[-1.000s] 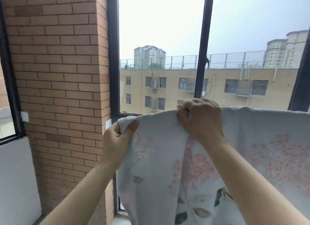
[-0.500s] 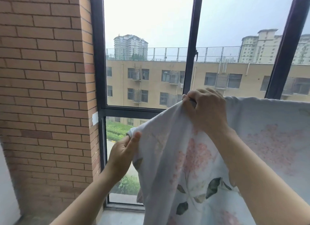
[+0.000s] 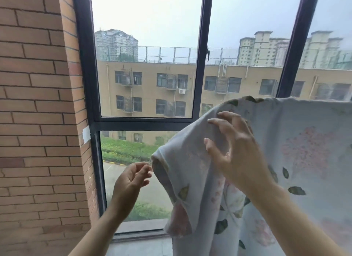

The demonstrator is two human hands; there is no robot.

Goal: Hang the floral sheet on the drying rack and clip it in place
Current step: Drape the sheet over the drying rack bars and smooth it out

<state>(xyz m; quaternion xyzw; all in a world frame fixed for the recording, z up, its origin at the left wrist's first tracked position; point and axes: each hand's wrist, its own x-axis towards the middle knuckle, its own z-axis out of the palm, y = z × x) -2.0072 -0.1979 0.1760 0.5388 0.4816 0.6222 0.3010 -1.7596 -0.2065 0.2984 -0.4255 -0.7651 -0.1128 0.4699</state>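
Note:
The floral sheet (image 3: 297, 160), pale with pink blossoms and dark leaves, hangs draped from a top line at the right, its left corner drooping down. The rack's bar under it is hidden by the cloth. My right hand (image 3: 234, 152) hovers in front of the sheet's upper left part, fingers spread and slightly bent, holding nothing. My left hand (image 3: 131, 181) is lower, just left of the drooping corner, fingers loosely curled and apart from the cloth. No clip is in view.
A brick wall (image 3: 38, 122) fills the left side. A dark-framed window (image 3: 200, 55) stands right behind the sheet, with a sill (image 3: 141, 227) below. Buildings and a lawn lie outside.
Both hands have let go of the sheet. The right hand opened and drew back from the top edge; the left released the corner, which now droops.

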